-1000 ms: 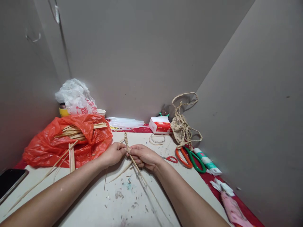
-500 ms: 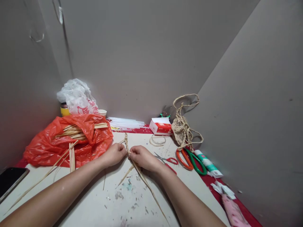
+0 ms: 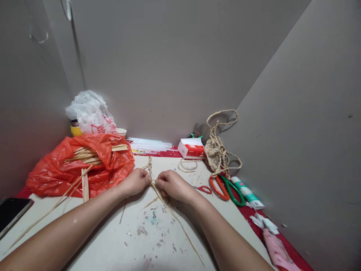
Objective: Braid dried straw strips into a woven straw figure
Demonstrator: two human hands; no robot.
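Observation:
A short braided straw cord [image 3: 150, 167] stands out beyond my fingertips over the white board. My left hand [image 3: 137, 181] pinches it at its lower end. My right hand [image 3: 173, 184] is closed close beside it, gripping a straw strand at the same spot. From between the hands a long loose straw strand [image 3: 180, 224] trails toward me over the board, with a shorter piece [image 3: 150, 203] beside it. The exact crossing of the strands is partly hidden by the fingers.
Left lies a red plastic bag [image 3: 50, 169] of straw strips, with a phone [image 3: 14, 214] nearer me. To the right are red-handled scissors [image 3: 205, 189], orange-handled [image 3: 220, 188] and green-handled [image 3: 235, 194] tools, a straw rope bundle [image 3: 216, 152] and a small red-white box [image 3: 191, 149].
My right hand has shifted slightly away from my left, leaving a small gap with a strand across it. It now covers more of the red-handled scissors. The view has moved a little.

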